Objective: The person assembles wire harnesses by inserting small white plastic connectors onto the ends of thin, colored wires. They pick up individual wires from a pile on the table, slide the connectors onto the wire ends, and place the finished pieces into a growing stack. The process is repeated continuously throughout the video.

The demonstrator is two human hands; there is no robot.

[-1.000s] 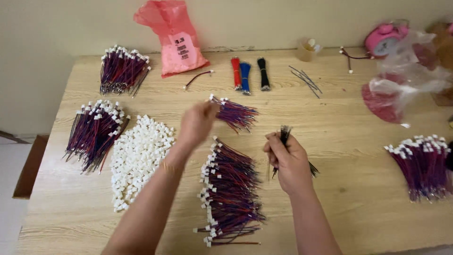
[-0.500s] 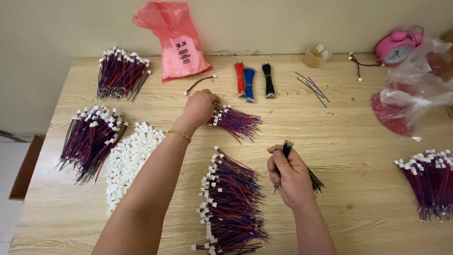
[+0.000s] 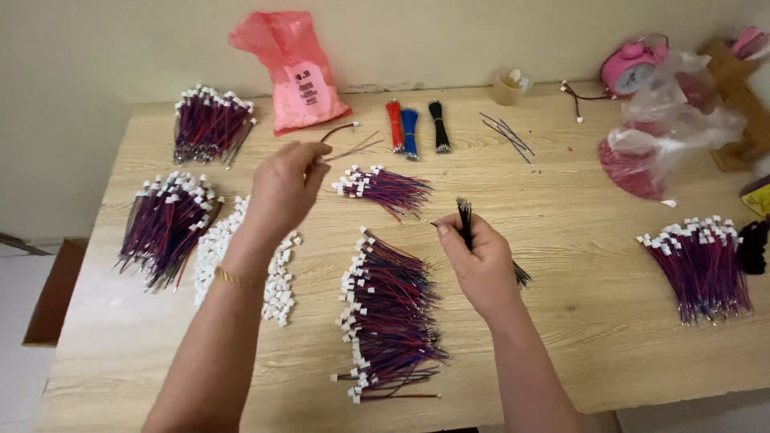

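five wire bundles (image 3: 389, 313); left hand (image 3: 285, 188) grip pinching wire (image 3: 353, 150); right hand (image 3: 480, 261) clenching black wires (image 3: 465, 220)

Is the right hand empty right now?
No, the right hand is closed around a bundle of black wires that sticks up above the fist and out below it.

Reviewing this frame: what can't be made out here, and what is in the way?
Head view only:
- Left hand: its fingers curl away, so whether the thin wire beside them is pinched or just near is unclear.
- Right hand: the palm covers the middle of the black wire bundle.
- Clear plastic bag: crumpled film blurs its contents.
- Dark object: cut off by the right edge.
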